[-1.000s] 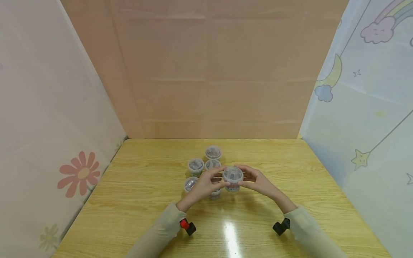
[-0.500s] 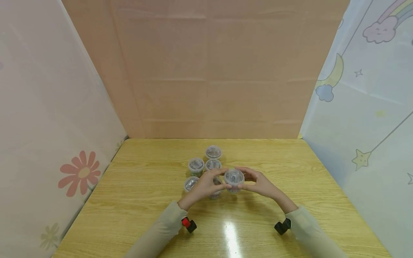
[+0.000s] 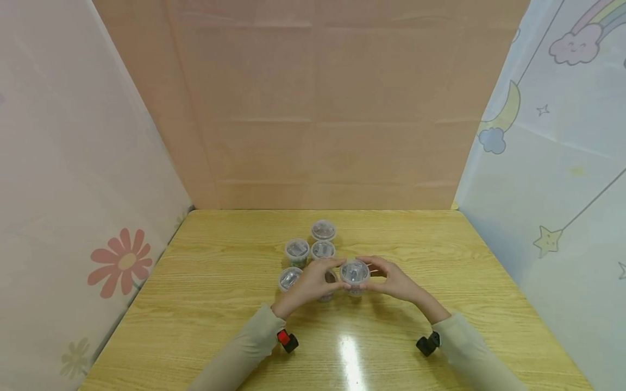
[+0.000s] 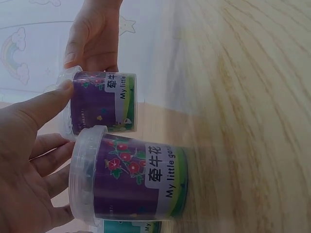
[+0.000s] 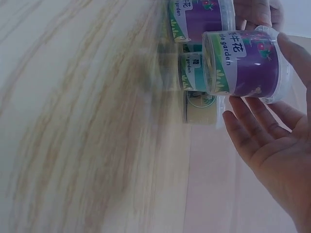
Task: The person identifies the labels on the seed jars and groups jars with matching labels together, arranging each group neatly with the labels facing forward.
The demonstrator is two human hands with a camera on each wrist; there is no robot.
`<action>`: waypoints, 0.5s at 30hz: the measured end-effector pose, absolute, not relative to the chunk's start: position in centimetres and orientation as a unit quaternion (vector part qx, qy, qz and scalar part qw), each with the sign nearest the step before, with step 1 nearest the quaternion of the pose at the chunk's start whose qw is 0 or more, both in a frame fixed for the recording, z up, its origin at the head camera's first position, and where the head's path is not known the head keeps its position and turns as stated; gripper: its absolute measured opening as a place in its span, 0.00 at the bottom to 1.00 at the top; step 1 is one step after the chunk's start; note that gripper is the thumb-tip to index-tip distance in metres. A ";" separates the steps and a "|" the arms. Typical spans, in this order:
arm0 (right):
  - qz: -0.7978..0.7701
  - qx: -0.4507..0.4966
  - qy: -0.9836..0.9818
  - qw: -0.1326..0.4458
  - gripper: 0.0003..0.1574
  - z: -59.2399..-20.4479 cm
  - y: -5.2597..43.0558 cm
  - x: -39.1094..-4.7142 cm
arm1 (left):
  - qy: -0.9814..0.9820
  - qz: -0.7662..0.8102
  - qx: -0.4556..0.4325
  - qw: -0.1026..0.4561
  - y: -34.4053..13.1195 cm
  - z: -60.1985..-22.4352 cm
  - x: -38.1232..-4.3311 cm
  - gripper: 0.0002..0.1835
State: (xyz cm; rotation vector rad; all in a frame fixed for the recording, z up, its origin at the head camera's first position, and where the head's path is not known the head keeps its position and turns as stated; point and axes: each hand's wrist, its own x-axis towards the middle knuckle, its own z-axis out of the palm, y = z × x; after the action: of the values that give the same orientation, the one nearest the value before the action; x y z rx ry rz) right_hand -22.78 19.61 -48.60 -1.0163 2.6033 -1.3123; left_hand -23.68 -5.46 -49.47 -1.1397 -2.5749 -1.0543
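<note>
In the head view, my left hand (image 3: 312, 283) and right hand (image 3: 395, 281) hold one lidded clear plastic tub (image 3: 355, 271) between them, thumbs on the near side near the lid. Its purple label, with flowers and "My little" lettering, shows in the left wrist view on the tub (image 4: 99, 104). The right wrist view has the tub's base (image 5: 209, 63) raised off the table. Beside it, partly behind my left hand, stands another purple-labelled tub (image 4: 141, 179), apart from the fingers as far as I can tell.
More lidded tubs stand left and behind: a far one (image 3: 323, 230), a middle one (image 3: 323, 250), a green-labelled one (image 3: 297, 251) and a near-left one (image 3: 290, 278). They rest on a wooden table (image 3: 220, 304). An orange-beige backdrop (image 3: 313, 108) rises behind.
Both hands and the held tub have shifted slightly right and toward me, a little lower in the head view. The standing tubs have kept their places.
</note>
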 end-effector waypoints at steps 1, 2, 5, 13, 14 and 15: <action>-0.425 -0.328 0.843 0.027 0.39 -48.6 19.6 -22.8 | -0.855 -0.349 -0.378 0.067 -5.4 -49.5 -23.7 0.35; -0.426 -0.328 0.843 0.029 0.39 -48.7 19.6 -22.7 | -0.856 -0.347 -0.378 0.066 -5.4 -49.6 -23.8 0.35; -0.427 -0.329 0.842 0.032 0.40 -48.9 19.7 -22.7 | -0.859 -0.340 -0.377 0.064 -5.3 -49.7 -23.9 0.35; -0.416 -0.324 0.849 0.033 0.41 -49.8 20.1 -23.0 | -0.867 -0.314 -0.379 0.074 -4.9 -50.4 -24.1 0.36; -0.416 -0.326 0.848 0.032 0.40 -49.9 20.1 -23.0 | -0.868 -0.312 -0.380 0.076 -4.9 -50.5 -24.1 0.36; -0.416 -0.327 0.848 0.033 0.41 -49.9 20.1 -23.0 | -0.867 -0.309 -0.382 0.078 -4.9 -50.5 -24.1 0.36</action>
State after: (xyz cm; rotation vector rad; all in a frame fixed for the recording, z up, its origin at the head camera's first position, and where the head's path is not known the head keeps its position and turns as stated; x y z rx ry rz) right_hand -23.02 20.08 -49.90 -1.0053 2.6090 -1.2817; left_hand -24.06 -4.88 -50.51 -1.1435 -2.5979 -0.9258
